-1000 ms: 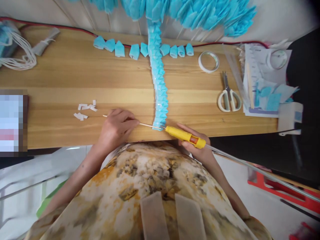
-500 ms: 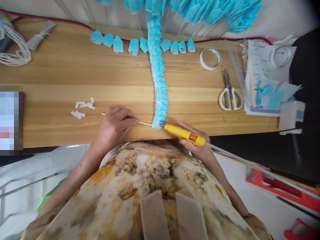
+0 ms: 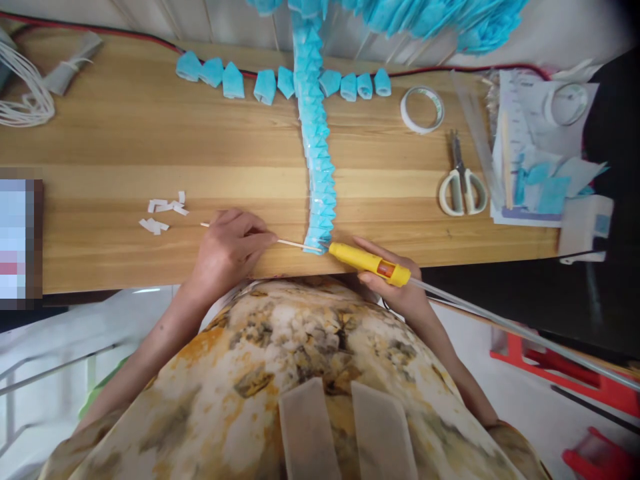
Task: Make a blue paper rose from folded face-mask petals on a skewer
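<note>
My left hand (image 3: 233,248) pinches a thin wooden stick (image 3: 295,245), whose far tip lies at the near end of a long strip of overlapping blue folded pieces (image 3: 316,147). Closed around a yellow hot glue gun (image 3: 367,262) is my right hand (image 3: 400,283); the gun's nozzle points left at the stick's tip, close to the strip's near end. Whether the nozzle touches the stick I cannot tell. A long translucent glue stick (image 3: 475,315) runs out of the gun's back to the right.
Loose blue folded pieces (image 3: 233,81) line the back of the wooden table (image 3: 100,153). White paper bits (image 3: 161,207) lie at left. To the right are a tape roll (image 3: 423,110), scissors (image 3: 463,183) and papers (image 3: 530,213). More blue pieces (image 3: 425,20) gather at the far edge.
The view has shifted slightly. Both hands keep their hold on the wooden stick and the glue gun, with the nozzle still by the stick's tip.
</note>
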`<state>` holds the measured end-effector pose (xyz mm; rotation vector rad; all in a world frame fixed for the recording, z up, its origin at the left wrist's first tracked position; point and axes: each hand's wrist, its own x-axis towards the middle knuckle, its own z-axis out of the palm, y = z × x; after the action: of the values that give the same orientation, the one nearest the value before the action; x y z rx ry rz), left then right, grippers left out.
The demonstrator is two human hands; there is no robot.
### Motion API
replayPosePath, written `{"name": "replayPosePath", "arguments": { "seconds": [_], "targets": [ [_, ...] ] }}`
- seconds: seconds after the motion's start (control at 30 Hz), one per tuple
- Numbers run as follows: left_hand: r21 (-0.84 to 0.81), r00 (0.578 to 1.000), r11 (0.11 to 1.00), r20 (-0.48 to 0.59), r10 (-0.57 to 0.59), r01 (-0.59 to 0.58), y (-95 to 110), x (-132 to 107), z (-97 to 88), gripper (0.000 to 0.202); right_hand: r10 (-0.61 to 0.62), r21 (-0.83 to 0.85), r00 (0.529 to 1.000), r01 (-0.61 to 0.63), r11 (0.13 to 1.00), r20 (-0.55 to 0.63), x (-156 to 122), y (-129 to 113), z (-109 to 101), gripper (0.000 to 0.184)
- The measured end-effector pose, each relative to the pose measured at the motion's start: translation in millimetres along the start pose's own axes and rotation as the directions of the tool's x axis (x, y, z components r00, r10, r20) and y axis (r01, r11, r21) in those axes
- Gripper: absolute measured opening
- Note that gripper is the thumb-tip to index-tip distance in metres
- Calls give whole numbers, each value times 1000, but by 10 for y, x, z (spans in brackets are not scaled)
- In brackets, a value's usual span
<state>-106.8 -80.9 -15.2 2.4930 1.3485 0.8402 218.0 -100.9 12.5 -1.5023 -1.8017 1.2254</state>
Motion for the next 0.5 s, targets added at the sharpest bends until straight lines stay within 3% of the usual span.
{"name": "replayPosePath", "arguments": {
  "seconds": [0.5],
  "targets": [
    [7,1000,1000,17,-5,5,-8,-6,7,20,-16,-11,1000,16,1000,3,6,34,-7,58]
  ]
}}
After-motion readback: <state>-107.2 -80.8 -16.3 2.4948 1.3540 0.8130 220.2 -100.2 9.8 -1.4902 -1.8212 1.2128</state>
